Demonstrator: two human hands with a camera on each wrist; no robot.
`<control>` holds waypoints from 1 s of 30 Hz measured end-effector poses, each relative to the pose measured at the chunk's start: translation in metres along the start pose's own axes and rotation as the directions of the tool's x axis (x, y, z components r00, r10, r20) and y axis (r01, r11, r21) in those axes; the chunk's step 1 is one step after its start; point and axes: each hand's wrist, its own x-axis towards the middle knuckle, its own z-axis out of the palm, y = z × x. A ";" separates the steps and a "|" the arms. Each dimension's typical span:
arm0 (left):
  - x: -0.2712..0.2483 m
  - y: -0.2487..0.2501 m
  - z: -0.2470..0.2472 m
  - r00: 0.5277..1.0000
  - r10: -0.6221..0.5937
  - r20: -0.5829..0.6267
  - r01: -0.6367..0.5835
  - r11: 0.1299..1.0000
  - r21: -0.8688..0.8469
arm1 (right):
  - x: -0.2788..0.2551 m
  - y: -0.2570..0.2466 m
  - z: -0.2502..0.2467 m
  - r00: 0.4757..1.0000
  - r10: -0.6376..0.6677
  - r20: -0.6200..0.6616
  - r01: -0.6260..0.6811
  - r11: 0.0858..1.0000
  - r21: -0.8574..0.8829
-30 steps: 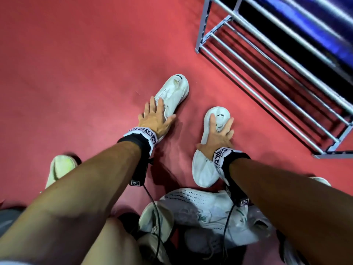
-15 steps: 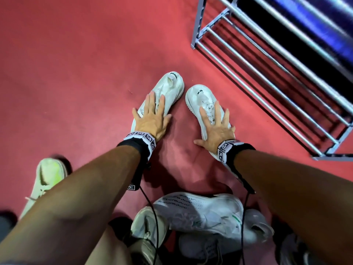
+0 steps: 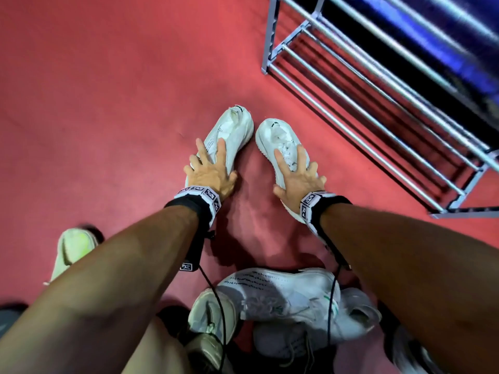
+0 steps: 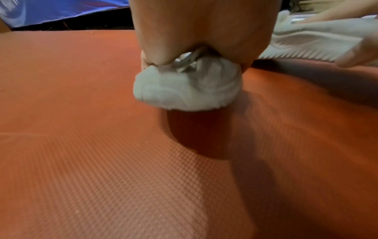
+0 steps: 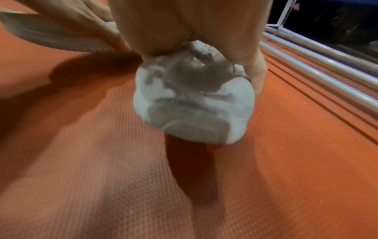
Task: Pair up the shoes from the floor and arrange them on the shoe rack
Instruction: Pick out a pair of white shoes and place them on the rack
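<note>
White shoes (image 3: 229, 136) (image 3: 280, 141) side by side, seemingly gripped by both hands (image 3: 213, 176) (image 3: 294, 182).

Two shoes side by side on floor (image 3: 108, 103): left shoe (image 3: 232, 130), right shoe (image 3: 280, 141); rack (image 3: 378, 103) right of them.

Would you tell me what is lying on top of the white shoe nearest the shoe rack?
The right hand lies on the white shoe, fingers spread over its laces and sides. The heel end shows; the toe end is hidden under the wrist.
</note>
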 end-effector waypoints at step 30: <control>-0.156 0.008 -0.305 0.867 0.140 -0.477 -0.323 0.888 -0.327 | -0.176 -0.018 -0.310 0.870 0.143 -0.472 -0.113 0.989 0.091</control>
